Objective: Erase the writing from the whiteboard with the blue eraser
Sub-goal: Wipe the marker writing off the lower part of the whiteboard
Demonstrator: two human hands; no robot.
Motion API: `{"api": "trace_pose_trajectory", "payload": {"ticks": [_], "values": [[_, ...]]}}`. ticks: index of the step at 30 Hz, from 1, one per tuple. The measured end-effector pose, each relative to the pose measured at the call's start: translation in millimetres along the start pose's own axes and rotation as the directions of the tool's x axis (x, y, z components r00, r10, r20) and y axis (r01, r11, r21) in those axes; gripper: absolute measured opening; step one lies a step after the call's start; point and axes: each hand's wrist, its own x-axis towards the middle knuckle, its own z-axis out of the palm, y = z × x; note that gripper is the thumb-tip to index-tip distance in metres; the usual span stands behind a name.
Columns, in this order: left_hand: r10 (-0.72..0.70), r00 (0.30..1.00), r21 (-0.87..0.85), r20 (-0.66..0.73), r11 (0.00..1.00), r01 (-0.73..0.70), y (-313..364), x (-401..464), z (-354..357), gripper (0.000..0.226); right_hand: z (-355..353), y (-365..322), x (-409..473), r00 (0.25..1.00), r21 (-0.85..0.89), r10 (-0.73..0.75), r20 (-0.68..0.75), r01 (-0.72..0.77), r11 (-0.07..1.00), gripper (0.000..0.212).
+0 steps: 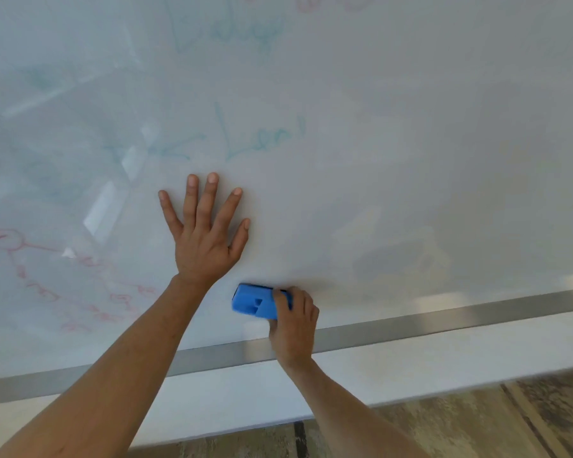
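The whiteboard (394, 143) fills most of the view. Faint green writing (258, 137) sits above the middle, more green writing (225, 34) is near the top, and red writing (80, 285) covers the lower left. My left hand (205, 236) lies flat on the board with fingers spread, holding nothing. My right hand (293, 322) grips the blue eraser (255, 300) by its right end and presses it against the board just above the lower frame. The board to the right of the eraser looks wiped, with pale smears.
A metal frame strip (444, 320) runs along the board's bottom edge, with a white wall band (411, 368) under it. Wood-patterned floor (510, 418) shows at the lower right. More red writing (328, 3) is cut off at the top edge.
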Motion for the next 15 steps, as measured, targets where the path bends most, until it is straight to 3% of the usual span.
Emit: {"api": "trace_pose_trajectory", "payload": {"ticks": [3, 6, 8, 11, 13, 15], "values": [[-0.010, 1.000, -0.011, 0.024, 1.000, 0.010, -12.1, -11.5, -8.5, 0.059, -3.5, 9.3, 5.5, 0.983, -0.102, -0.183, -0.020, 0.180, 0.978, 0.071], [-0.071, 0.997, -0.009, 0.042, 0.997, 0.071, -32.5, -24.1, -16.7, 0.054, -24.9, 29.0, 24.9, 0.974, -0.072, -0.180, -0.140, 0.171, 0.983, 0.080], [-0.081, 0.996, 0.003, 0.047, 0.997, 0.081, -42.5, -27.6, -19.8, 0.052, -49.5, 41.7, 52.0, 0.950, -0.003, -0.102, -0.295, 0.105, 0.994, 0.075], [-0.057, 0.997, 0.009, 0.057, 0.998, 0.057, -46.0, -27.8, -20.4, 0.050, -92.4, 53.3, 102.5, 0.854, 0.208, 0.167, -0.492, -0.071, 0.976, 0.071], [-0.057, 0.997, 0.011, 0.046, 0.998, 0.057, -44.6, -27.9, -18.8, 0.050, -110.3, 49.1, 126.0, 0.776, 0.373, 0.327, -0.539, -0.127, 0.919, 0.076], [-0.064, 0.997, 0.014, 0.034, 0.998, 0.064, -43.5, -27.6, -18.3, 0.051, -114.4, 33.5, 132.9, 0.742, 0.451, 0.389, -0.546, -0.131, 0.883, 0.078]]}}
